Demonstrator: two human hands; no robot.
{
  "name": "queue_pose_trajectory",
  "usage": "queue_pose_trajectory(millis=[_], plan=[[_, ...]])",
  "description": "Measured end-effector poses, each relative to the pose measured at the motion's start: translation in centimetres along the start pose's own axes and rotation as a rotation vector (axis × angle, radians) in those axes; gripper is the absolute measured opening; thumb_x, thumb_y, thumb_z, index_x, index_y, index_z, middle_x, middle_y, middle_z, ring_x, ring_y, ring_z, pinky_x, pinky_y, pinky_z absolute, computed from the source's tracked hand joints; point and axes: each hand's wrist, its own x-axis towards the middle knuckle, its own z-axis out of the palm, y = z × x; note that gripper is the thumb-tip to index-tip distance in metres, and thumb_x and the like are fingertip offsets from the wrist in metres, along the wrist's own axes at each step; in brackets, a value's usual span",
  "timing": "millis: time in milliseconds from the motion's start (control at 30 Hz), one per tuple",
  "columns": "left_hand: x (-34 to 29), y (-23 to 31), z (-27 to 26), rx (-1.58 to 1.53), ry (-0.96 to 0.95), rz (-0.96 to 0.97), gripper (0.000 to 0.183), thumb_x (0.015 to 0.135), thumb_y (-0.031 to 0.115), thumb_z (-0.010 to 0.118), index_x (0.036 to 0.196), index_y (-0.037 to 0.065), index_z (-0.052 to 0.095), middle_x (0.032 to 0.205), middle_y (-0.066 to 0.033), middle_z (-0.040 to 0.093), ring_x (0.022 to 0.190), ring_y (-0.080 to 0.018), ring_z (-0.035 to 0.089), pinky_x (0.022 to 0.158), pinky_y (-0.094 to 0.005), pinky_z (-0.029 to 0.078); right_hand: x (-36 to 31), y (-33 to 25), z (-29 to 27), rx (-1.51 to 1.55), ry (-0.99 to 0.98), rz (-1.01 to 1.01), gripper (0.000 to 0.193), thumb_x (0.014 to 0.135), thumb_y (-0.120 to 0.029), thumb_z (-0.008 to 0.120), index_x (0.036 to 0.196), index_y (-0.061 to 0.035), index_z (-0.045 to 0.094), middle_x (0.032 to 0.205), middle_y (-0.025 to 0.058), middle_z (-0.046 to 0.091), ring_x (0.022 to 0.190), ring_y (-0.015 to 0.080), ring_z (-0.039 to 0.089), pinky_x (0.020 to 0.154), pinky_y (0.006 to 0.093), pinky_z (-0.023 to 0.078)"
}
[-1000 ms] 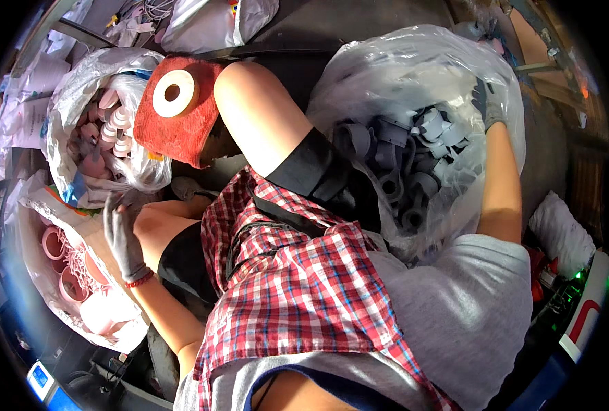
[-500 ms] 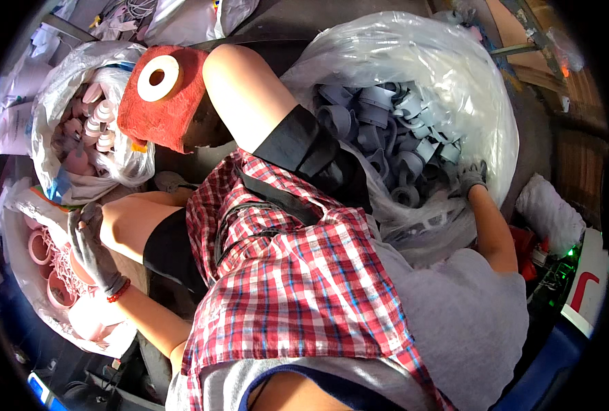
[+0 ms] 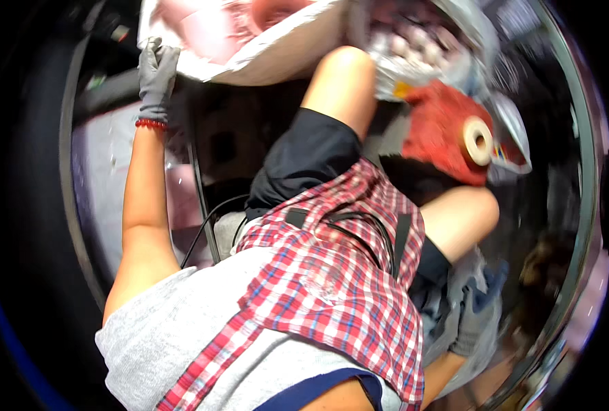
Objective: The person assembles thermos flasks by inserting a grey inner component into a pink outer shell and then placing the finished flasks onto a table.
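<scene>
My left hand (image 3: 157, 79), in a grey glove with a red bead bracelet at the wrist, is at the corner of a white sack (image 3: 277, 61) at the top. Its fingers are bent and pressed on the sack's rim. Pink plastic parts (image 3: 212, 27) lie inside that sack, some of them round and hollow. My right hand (image 3: 470, 318), also gloved in grey, is low on the right beside my thigh, over a clear plastic bag (image 3: 479, 363). Motion smears its fingers, and a blue-grey patch there cannot be told apart as glove or part.
A second bag (image 3: 482, 41) with small pale pink pieces (image 3: 421, 48) stands at the upper right. Between my knees is a red cloth-covered seat (image 3: 438, 130) bearing a cream tape roll (image 3: 478, 140). A metal frame (image 3: 589, 137) runs along the right; a black cable (image 3: 205, 222) hangs left.
The view has swung left, so the pink-part sack is now at the top and the grey-part bag mostly out of sight. My left hand has moved to the sack's corner.
</scene>
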Motion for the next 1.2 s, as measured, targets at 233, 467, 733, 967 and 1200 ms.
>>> queue_pose_trajectory(millis=[233, 467, 733, 967, 1200], plan=[[-13.3, -12.9, -24.1, 1.352, 0.289, -0.253, 0.076, 0.075, 0.041, 0.072, 0.128, -0.003, 0.04, 0.119, -0.0226, 0.053, 0.096, -0.0281, 0.059, 0.079, -0.0368, 0.047, 8.1, -11.2, 5.0, 0.041, -0.461, -0.391, 0.072, 0.08, -0.01, 0.065, 0.141, -0.0039, 0.028, 0.127, 0.0159, 0.052, 0.074, 0.0167, 0.061, 0.06, 0.0252, 0.047], [-21.7, -3.7, -18.6, 1.031, -0.606, -0.638, 0.058, 0.072, 0.045, 0.071, 0.111, 0.004, 0.059, 0.106, -0.0141, 0.062, 0.091, -0.0218, 0.059, 0.082, -0.0358, 0.045, 9.9, -17.3, 9.6, -0.292, -0.586, -0.895, 0.058, 0.08, -0.029, 0.066, 0.128, -0.0014, 0.048, 0.123, 0.0164, 0.056, 0.106, 0.0335, 0.056, 0.088, 0.0387, 0.044], [-16.0, 3.3, -16.1, 0.791, -0.608, -0.426, 0.031, 0.077, 0.038, 0.071, 0.077, 0.008, 0.071, 0.064, -0.0038, 0.06, 0.075, -0.0168, 0.057, 0.065, -0.0293, 0.044, 9.1, -18.1, 8.7, -0.08, -0.562, -0.949, 0.053, 0.08, -0.025, 0.066, 0.126, -0.0038, 0.051, 0.114, 0.0174, 0.06, 0.097, 0.0325, 0.06, 0.084, 0.0381, 0.046], [-5.3, 22.4, -2.0, -0.048, -0.991, 0.222, 0.036, 0.059, 0.014, 0.079, 0.055, 0.004, 0.044, 0.089, -0.0098, 0.06, 0.083, -0.0242, 0.057, 0.08, -0.0381, 0.044, 9.3, -20.6, 5.0, 0.085, -0.199, -1.267, 0.056, 0.075, -0.024, 0.072, 0.123, -0.0021, 0.053, 0.124, 0.0141, 0.055, 0.109, 0.0285, 0.057, 0.087, 0.0366, 0.045], [-7.2, 27.4, 11.2, -0.743, -1.303, 0.234, 0.041, 0.065, 0.031, 0.081, 0.059, 0.004, 0.05, 0.099, -0.0164, 0.06, 0.095, -0.0295, 0.057, 0.086, -0.0416, 0.043, 7.5, -24.2, 0.8, -0.22, 0.252, -1.508, 0.054, 0.075, -0.05, 0.064, 0.109, -0.0081, 0.064, 0.107, 0.0088, 0.062, 0.097, 0.0224, 0.061, 0.08, 0.0348, 0.048]])
